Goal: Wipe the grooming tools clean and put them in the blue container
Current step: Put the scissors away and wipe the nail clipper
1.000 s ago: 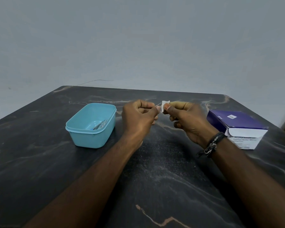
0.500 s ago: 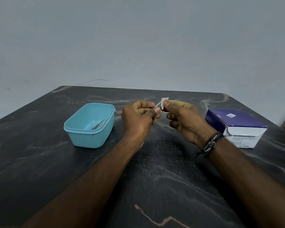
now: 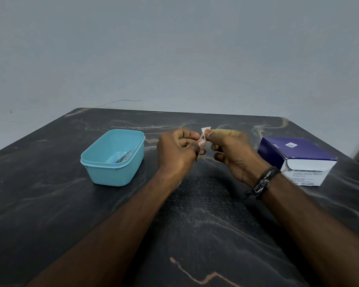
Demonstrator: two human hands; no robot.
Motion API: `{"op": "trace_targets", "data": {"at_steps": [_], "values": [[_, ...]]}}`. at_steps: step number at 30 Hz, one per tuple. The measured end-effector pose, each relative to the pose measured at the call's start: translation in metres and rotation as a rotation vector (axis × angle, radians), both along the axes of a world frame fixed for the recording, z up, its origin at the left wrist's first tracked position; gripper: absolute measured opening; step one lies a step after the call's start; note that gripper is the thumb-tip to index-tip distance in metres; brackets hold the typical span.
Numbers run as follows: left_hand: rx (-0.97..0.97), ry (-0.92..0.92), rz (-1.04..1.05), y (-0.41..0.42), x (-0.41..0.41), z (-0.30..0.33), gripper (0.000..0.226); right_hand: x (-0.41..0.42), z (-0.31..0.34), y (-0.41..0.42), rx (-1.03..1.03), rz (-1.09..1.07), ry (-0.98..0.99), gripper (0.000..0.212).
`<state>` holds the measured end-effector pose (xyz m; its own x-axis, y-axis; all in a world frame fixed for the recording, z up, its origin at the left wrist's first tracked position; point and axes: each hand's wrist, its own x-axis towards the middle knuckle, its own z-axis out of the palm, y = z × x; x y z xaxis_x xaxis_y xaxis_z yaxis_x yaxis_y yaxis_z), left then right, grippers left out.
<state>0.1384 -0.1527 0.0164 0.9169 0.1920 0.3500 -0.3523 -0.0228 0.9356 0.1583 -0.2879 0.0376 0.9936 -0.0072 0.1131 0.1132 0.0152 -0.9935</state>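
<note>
Left hand [image 3: 177, 151] grip pinching thin metal tool [image 3: 199, 144], right hand [image 3: 232, 151] grip pinching white wipe [image 3: 205, 130]

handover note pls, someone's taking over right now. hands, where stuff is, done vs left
Left hand: pinches a thin metal grooming tool, mostly hidden in the fingers.
Right hand: pinches a small white swab against the tool's upper end.
Both hands are held above the dark marble table, between the blue container and the alcohol swab box.
Done: a few metal tools already lie in the container.
Left: finish wiping this tool, then drop it in the container. No other loose tools are visible on the table.
</note>
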Motion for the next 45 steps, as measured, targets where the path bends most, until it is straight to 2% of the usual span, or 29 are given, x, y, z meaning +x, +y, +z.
{"op": "trace_targets", "data": {"at_steps": [3, 8, 11, 17, 24, 30, 33, 41, 45], "values": [[0.009, 0.007, -0.034, -0.002, -0.001, 0.000, 0.014, 0.004, 0.002, -0.005, 0.040, -0.071, -0.007, 0.024], [-0.055, 0.033, -0.028, 0.000, -0.001, 0.002, 0.013, 0.001, -0.004, 0.000, -0.044, 0.051, 0.009, 0.022], [-0.070, 0.049, -0.053, 0.002, -0.001, 0.002, 0.012, 0.000, -0.003, 0.003, -0.067, 0.035, 0.002, 0.020], [-0.050, 0.054, -0.127, -0.004, -0.003, 0.001, 0.011, 0.003, 0.004, -0.006, 0.041, -0.071, -0.014, 0.026], [-0.057, 0.052, -0.058, 0.000, -0.004, 0.003, 0.012, 0.000, -0.003, 0.002, -0.076, 0.060, 0.008, 0.022], [-0.046, 0.084, -0.105, -0.002, -0.007, 0.004, 0.010, 0.003, 0.000, -0.005, -0.041, -0.061, -0.053, 0.015], [-0.035, 0.104, -0.120, -0.002, -0.008, 0.005, 0.009, 0.004, 0.003, -0.009, -0.021, -0.075, -0.079, 0.018], [-0.339, 0.231, -0.072, 0.002, -0.007, 0.013, 0.010, -0.002, 0.004, -0.003, -0.163, -0.010, -0.169, 0.018], [-0.376, 0.281, -0.050, 0.001, -0.005, 0.014, 0.010, -0.003, 0.004, -0.003, -0.188, -0.016, -0.212, 0.014]]}}
